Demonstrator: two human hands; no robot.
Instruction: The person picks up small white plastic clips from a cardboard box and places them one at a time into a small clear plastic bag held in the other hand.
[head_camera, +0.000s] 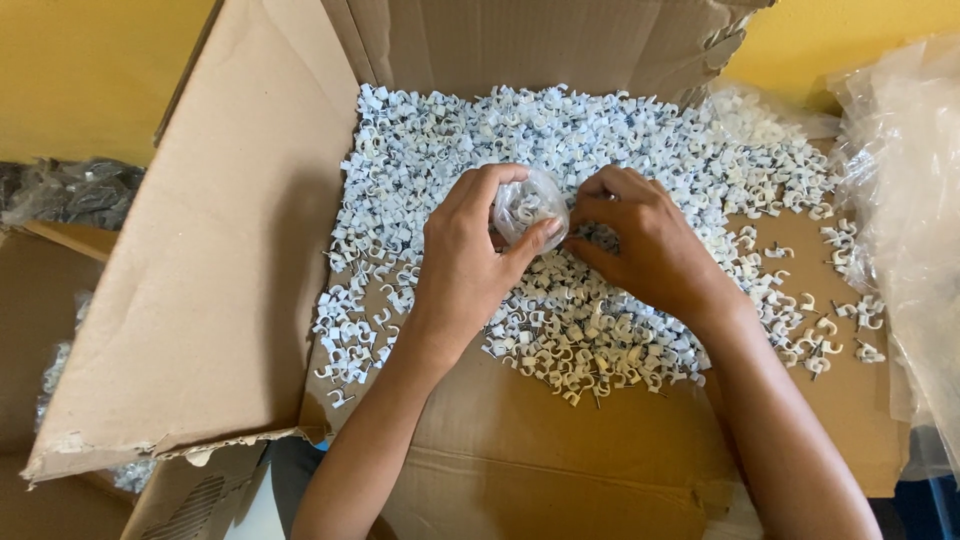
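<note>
A small clear plastic bag (527, 205), crinkled and glossy, sits bunched between the 2 hands above the middle of a wide heap of small white plastic cable clips with dark nails (600, 150). Pale shapes show through the bag's film, so it seems to hold some clips, though how many cannot be told. The left hand (470, 250) is curled around the bag, fingers over its top and thumb pressed against its lower right side. The right hand (640, 235) is closed at the bag's right edge, fingertips pinched together there; whether they grip the film or a clip is hidden by the knuckles.

The clips lie spread on a flattened brown cardboard sheet (560, 450), with a raised brown cardboard flap (200, 280) to the left. The bag's mouth is hidden by the fingers. At the right, a large sheet of clear plastic wrap (910, 200) is cut off by the frame edge. At the far left, a dark crumpled plastic bag (75, 190) is hard to make out.
</note>
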